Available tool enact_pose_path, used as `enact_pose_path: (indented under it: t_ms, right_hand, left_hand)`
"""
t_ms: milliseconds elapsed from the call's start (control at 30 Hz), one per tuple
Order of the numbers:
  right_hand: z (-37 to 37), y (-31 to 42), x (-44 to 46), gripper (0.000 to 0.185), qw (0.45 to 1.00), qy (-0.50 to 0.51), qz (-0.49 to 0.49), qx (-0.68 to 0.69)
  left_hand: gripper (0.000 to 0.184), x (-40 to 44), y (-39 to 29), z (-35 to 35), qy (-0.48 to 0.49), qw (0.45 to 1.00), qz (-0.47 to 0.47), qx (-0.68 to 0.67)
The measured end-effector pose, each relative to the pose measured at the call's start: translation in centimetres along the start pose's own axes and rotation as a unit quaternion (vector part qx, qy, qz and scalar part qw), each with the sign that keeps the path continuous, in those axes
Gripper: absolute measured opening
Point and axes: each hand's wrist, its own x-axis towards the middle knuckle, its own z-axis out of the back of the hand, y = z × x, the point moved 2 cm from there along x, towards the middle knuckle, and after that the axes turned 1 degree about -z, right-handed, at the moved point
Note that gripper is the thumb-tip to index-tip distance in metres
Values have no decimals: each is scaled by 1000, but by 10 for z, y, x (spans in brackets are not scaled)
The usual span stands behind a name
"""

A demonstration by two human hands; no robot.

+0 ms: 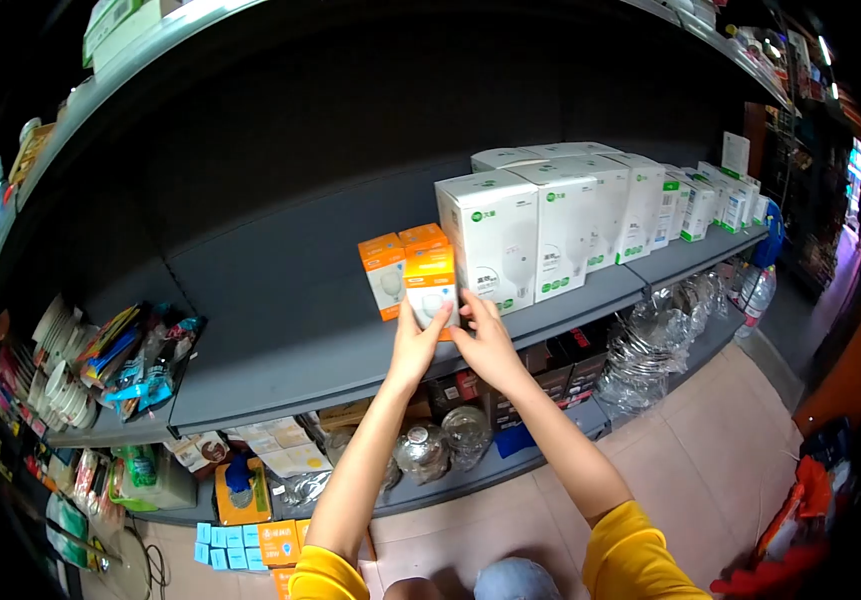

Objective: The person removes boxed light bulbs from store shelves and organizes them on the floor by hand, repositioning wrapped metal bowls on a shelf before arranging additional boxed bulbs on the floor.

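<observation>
An orange-and-white light bulb box (430, 272) stands upright at the front of the grey shelf (270, 350), with a bulb printed on its face. My left hand (416, 340) grips its lower left side, and my right hand (484, 338) is closed around its lower right side. Two similar orange boxes adjoin it: one orange box (384, 275) to the left and another orange box (422, 236) behind. Just right of my hands is a tall white bulb box (495, 235), the nearest of several in rows. Parts of the held box are covered by my fingers.
Smaller white-and-green boxes (695, 208) continue along the shelf to the right. Below are plastic-wrapped glass bowls (420, 450) and wrapped metal ware (650, 345). On the floor sit more orange boxes (278, 543) and small blue boxes (230, 547). Packaged goods (140, 350) fill the left shelf.
</observation>
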Motion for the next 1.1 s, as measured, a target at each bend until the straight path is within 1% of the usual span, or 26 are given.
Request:
enact_pose_path:
  t_ms: [67,100,133,200,267,333,400,467,533,567,600,667,700,833,933,1100]
  right_hand:
    - [-5,-2,1,46,1000,3,10,18]
    - [-7,-5,0,45,999,3,14,29]
    - [-7,0,-2,43,999,8,38,21]
    - [-5,13,-10,39,998,14,41,38]
    - [-9,15,-15,37,996,3,79,29]
    - [-7,27,-22,36,995,3,88,52]
    - [-5,42,-29,36,994,2,91,53]
    - [-6,49,-33,35,993,5,94,74]
    - [-6,57,-36,34,991,6,112,78]
    - [-6,59,-36,35,989,9,121,85]
    - [-8,62,-37,36,987,13,130,95]
    - [-10,65,-39,40,989,18,113,92]
    - [-13,66,-39,42,990,19,110,84]
    - [-22,65,-38,43,989,16,105,100]
    - [-24,65,-37,44,991,22,89,102]
    - [-17,73,-39,45,989,40,66,128]
  left_hand:
    - [46,-4,-5,0,-18,999,-12,25]
    - [46,-4,-6,1,-34,998,-26,35]
    - [45,-9,-13,-1,-50,998,-21,9]
    - [43,-13,-13,2,-88,994,-54,20]
    - [41,-20,-13,7,-120,990,-65,37]
    - [38,-29,-24,9,-134,985,-87,63]
    - [35,-34,-22,10,-141,982,-122,-20]
    - [35,-40,-29,12,-144,983,-92,-62]
    - [35,-40,-28,19,-153,980,-121,-39]
    - [35,-42,-32,18,-145,981,-114,-61]
    - [36,-44,-35,18,-157,978,-119,-61]
    - [37,-49,-43,17,-176,975,-118,-62]
    - [37,-48,-40,20,-184,972,-133,-57]
    - [37,-55,-49,24,-173,977,-118,-46]
    - [37,-60,-53,28,-169,977,-127,-27]
    - [37,-75,-66,27,-171,977,-116,-48]
